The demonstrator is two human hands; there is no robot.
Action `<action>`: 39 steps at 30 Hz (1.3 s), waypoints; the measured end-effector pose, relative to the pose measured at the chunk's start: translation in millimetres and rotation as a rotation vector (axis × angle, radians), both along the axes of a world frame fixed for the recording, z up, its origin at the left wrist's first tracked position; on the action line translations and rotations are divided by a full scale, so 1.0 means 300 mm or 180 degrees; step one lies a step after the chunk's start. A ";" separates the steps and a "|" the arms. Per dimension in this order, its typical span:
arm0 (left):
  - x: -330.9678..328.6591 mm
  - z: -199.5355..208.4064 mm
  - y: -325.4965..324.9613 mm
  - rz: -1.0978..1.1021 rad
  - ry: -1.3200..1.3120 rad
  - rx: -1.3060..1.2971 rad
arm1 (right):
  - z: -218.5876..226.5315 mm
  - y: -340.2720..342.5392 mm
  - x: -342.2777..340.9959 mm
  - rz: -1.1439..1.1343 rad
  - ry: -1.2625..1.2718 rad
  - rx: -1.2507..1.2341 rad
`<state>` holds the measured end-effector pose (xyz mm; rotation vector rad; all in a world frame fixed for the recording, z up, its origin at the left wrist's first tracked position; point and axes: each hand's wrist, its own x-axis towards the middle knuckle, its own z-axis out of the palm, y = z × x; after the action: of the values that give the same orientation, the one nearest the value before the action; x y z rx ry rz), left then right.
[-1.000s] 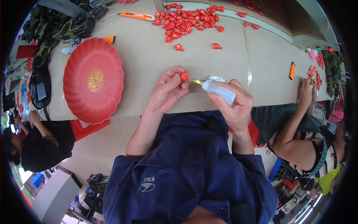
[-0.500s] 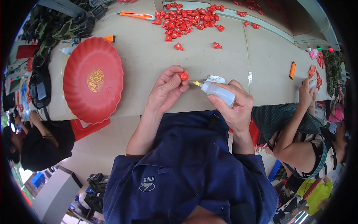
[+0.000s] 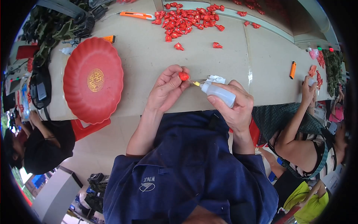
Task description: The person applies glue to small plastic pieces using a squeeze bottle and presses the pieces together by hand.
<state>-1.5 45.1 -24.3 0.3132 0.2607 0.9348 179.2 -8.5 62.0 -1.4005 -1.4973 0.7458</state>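
Between its thumb and fingers, my left hand (image 3: 169, 86) pinches a small red plastic part (image 3: 184, 76). My right hand (image 3: 237, 104) is wrapped round a translucent squeeze bottle (image 3: 220, 94) with a yellow-based fine nozzle. That nozzle points left at the red part, its thin tip close beside it; whether they touch I cannot tell. Behind the bottle lies a crumpled white tissue (image 3: 215, 79). A heap of similar red parts (image 3: 182, 22) covers the far middle of the table, with two loose ones, a left piece (image 3: 179, 46) and a right piece (image 3: 217, 45), nearer me.
A red scalloped tray (image 3: 112, 100) stands at the left. An orange utility knife (image 3: 137, 15) lies by the heap, and an orange lighter-like object (image 3: 292, 70) at the right. Dark green toy-like pieces (image 3: 52, 33) are piled far left. Co-workers sit on both sides.
The red part has turned slightly in my left fingers. My right hand and the bottle stay almost still. At the right, a co-worker's hand has shifted, and a person in yellow behind has moved.
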 end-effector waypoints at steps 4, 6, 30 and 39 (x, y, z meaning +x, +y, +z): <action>-0.004 -0.008 -0.002 -0.0035 -0.0006 0.0044 | 0.008 -0.004 0.000 0.0018 -0.0116 -0.0047; -0.006 -0.012 -0.003 -0.0034 0.0001 0.0044 | 0.012 -0.004 -0.001 0.0035 -0.0147 -0.0054; -0.007 0.019 -0.008 -0.0118 0.0391 0.0037 | -0.132 0.119 0.054 -0.0684 0.1698 -0.0709; 0.001 0.019 -0.005 -0.0279 0.0368 0.0047 | -0.183 0.225 -0.017 -0.0228 0.0422 -0.0395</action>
<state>-1.3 43.7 -18.6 0.3901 0.3437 0.8334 174.1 59.0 7.0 -1.4596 -1.3107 0.8817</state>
